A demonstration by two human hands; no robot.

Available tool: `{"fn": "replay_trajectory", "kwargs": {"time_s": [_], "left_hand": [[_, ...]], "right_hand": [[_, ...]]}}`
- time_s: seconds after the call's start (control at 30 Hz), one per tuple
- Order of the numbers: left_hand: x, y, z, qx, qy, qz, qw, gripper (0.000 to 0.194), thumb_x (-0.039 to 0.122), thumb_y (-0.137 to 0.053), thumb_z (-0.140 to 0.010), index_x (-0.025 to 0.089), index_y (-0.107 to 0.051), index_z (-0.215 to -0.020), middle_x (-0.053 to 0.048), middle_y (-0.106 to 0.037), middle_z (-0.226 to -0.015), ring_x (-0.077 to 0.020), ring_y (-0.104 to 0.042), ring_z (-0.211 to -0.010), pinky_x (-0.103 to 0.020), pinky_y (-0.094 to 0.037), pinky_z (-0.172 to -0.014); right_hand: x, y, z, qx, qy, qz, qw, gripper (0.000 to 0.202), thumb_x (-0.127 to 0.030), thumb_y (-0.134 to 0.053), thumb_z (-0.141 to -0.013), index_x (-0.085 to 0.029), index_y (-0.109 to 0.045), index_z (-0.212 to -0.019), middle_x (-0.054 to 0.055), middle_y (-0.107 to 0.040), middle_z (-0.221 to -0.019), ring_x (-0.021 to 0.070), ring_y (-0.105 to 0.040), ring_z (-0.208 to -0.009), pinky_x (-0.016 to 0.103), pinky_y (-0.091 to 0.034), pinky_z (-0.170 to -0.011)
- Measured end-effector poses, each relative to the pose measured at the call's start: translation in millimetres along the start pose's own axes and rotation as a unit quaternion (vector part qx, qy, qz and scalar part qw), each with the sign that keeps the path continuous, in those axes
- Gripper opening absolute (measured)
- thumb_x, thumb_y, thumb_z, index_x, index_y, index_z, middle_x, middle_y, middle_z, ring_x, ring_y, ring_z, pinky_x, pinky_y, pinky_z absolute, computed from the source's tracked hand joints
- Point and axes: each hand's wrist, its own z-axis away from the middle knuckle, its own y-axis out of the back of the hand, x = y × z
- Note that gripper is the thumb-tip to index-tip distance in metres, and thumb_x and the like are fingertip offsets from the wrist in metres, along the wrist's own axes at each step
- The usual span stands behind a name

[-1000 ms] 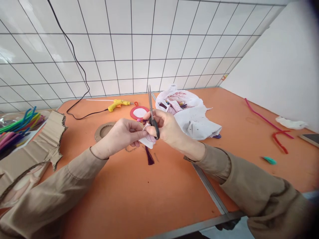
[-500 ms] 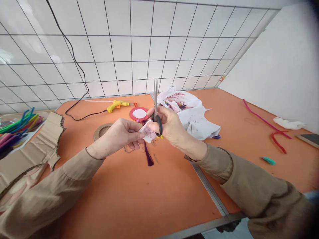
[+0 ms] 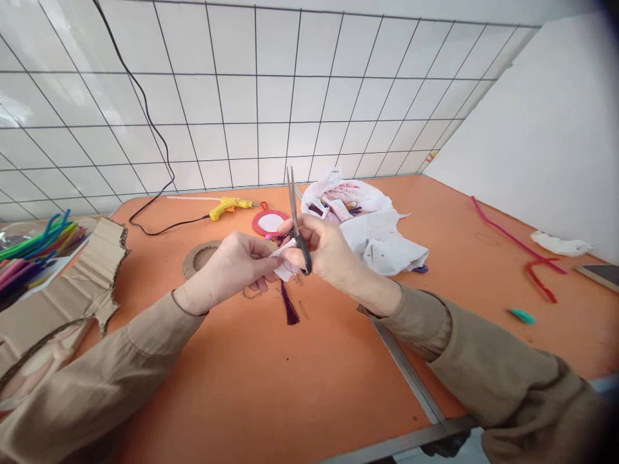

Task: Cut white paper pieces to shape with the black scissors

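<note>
My left hand (image 3: 244,261) pinches a small white piece with purple lines (image 3: 289,267), paper or cloth, I cannot tell which. In my right hand (image 3: 324,248) is a pair of scissors (image 3: 293,200), its black handle against the palm and its narrow blades pointing up and away from me. The right fingertips also reach the white piece's edge. Just beyond the hands lies a red-rimmed disc (image 3: 271,222) with a white centre. A dark purple tassel (image 3: 290,306) rests on the table below the hands, its upper end hidden. Behind my left hand a cardboard ring (image 3: 191,259) is partly covered.
A yellow glue gun (image 3: 227,207) with a black cord lies at the back. White plastic bag (image 3: 387,238) with scraps stands behind my right hand. Torn cardboard (image 3: 68,277) and colourful pipe cleaners (image 3: 36,241) are at left; a red pipe cleaner (image 3: 539,280) lies at right.
The scissors have tilted, their tips swinging left and slightly lower. The white piece has turned within the fingers and shows less of its face. Both hands stay close together.
</note>
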Motion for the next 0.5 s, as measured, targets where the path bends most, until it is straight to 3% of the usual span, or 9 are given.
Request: {"fn": "replay_trajectory", "kwargs": {"time_s": [0.13, 0.27, 0.5], "left_hand": [[-0.2, 1.5, 1.7, 0.001, -0.012, -0.001, 1.0, 0.027, 0.041, -0.073, -0.078, 0.016, -0.072, -0.067, -0.004, -0.067, -0.062, -0.0122, -0.059, -0.047, -0.022, -0.045, -0.042], [-2.6, 2.3, 1.4, -0.011, -0.066, 0.003, 0.998, 0.024, 0.041, -0.079, -0.072, 0.018, -0.077, -0.077, -0.005, -0.071, -0.07, -0.0131, -0.062, -0.059, -0.021, -0.047, -0.048], [-5.0, 1.5, -3.2, -0.001, -0.051, 0.048, 0.998, 0.024, 0.036, -0.078, -0.074, 0.016, -0.068, -0.063, -0.001, -0.063, -0.054, -0.0092, -0.054, -0.043, -0.022, -0.044, -0.044]], "right_hand": [[-3.8, -1.6, 0.4, 0.012, -0.002, -0.004, 1.0, 0.03, -0.007, -0.058, -0.06, -0.02, -0.052, -0.086, -0.009, -0.055, -0.053, 0.0097, -0.052, -0.045, 0.023, -0.043, -0.045], [-5.6, -2.5, 1.8, 0.013, -0.012, 0.009, 1.0, 0.03, -0.007, -0.06, -0.06, -0.02, -0.053, -0.086, -0.008, -0.057, -0.054, 0.0103, -0.053, -0.045, 0.022, -0.043, -0.043], [-4.7, -0.9, 1.2, -0.005, -0.017, -0.003, 1.0, 0.033, -0.01, -0.063, -0.061, -0.02, -0.054, -0.091, -0.008, -0.059, -0.055, 0.0095, -0.052, -0.043, 0.021, -0.043, -0.04]]}}
